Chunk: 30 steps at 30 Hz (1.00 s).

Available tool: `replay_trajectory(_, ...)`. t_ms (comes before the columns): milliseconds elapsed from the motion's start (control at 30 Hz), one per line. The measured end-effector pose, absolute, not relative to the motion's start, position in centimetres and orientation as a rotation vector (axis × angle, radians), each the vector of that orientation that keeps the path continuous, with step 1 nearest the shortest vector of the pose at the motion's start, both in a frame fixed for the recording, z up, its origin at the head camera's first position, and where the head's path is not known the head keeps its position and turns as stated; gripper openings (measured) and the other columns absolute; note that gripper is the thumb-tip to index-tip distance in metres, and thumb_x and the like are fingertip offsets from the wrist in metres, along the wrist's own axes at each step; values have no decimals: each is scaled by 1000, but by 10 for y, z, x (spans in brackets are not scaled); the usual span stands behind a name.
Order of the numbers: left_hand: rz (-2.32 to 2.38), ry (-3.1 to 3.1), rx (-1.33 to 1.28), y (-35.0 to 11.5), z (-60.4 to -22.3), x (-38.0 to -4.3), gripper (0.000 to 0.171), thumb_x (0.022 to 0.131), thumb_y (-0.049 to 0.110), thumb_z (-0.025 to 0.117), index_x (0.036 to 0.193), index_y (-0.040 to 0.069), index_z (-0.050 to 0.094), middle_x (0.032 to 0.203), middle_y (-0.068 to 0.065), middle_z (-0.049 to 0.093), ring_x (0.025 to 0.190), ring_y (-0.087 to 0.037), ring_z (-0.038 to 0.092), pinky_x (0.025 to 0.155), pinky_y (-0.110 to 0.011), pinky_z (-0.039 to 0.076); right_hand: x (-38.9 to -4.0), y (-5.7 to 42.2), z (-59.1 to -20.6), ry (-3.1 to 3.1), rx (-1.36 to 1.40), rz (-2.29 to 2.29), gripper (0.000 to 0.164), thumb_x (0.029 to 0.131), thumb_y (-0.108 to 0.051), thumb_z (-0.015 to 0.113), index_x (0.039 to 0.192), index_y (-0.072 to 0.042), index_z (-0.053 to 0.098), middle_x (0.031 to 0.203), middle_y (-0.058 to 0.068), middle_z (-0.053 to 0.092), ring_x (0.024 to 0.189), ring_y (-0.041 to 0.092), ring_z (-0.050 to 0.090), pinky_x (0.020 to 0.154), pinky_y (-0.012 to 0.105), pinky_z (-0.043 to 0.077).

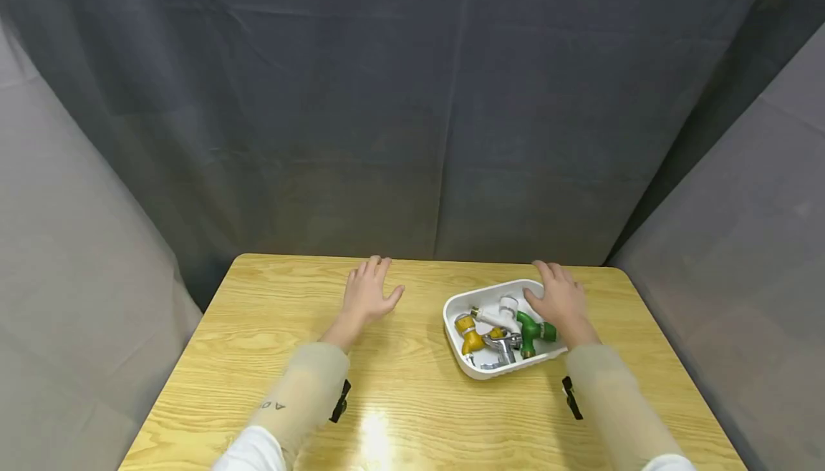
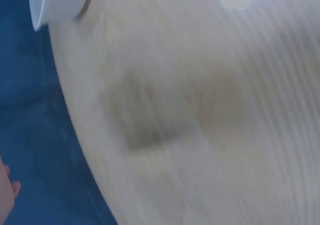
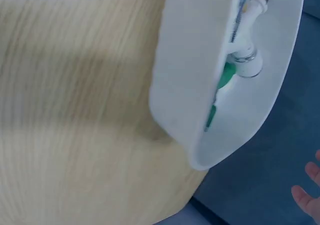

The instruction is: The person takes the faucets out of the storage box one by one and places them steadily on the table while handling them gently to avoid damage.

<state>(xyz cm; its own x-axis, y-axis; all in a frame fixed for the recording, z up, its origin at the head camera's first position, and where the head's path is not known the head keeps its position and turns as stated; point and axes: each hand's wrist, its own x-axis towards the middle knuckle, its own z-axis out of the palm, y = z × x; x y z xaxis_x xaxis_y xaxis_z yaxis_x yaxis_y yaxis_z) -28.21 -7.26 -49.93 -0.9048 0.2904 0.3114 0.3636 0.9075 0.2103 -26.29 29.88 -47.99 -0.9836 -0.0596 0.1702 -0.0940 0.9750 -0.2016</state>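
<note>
A white plastic basin (image 1: 481, 373) stands on the right half of the table and holds several taps. Inside it lie a yellow tap (image 1: 473, 341), a white tap (image 1: 498, 319), a chrome tap (image 1: 506, 349) and a green tap (image 1: 528, 331). My right hand (image 1: 561, 300), fingers spread and holding nothing, overlaps the basin's back right corner in the head view. To the basin's left, my left hand (image 1: 369, 292) hovers with its fingers extended and nothing in it. The right wrist view shows the basin's wall (image 3: 190, 70) and part of the white tap (image 3: 245, 40).
The wooden table (image 1: 258, 328) has rounded back corners. Behind it hangs a dark grey curtain (image 1: 335, 113), with lighter cloth (image 1: 77, 242) on the left and more (image 1: 741, 256) on the right.
</note>
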Motion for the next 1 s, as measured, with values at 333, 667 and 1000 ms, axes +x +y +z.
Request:
replay_trajectory(333, -854, -2784, -479, -23, -523, -257, 58, 85, 43, 56, 127, 5, 45, 119, -10, 51, 110, -27, 48, 89, -40, 44, -252, 317, -497, -2970, 2, 374, 56, 83, -16, 58, 133, -2, 36, 122, 29, 42, 110, 46, 42, 86, 59, 38)
replay_trajectory(667, -1203, -2835, -353, 16, -546, -235, 53, 80, 32, 66, 118, -1, 50, 96, -14, 60, 80, -21, 57, 66, -29, 49, -242, 333, -516, -3113, -184, 500, 52, 85, -9, 55, 132, 2, 36, 121, 33, 40, 110, 49, 40, 82, 61, 38)
replay_trajectory(1000, -1612, -2721, -163, 38, -557, -228, 41, 76, 17, 70, 104, -7, 54, 68, -4, 57, 53, -9, 51, 48, -21, 44, -235, 344, -528, -3103, -222, 603, 50, 83, -3, 49, 130, 9, 35, 119, 37, 39, 106, 52, 42, 85, 58, 39)
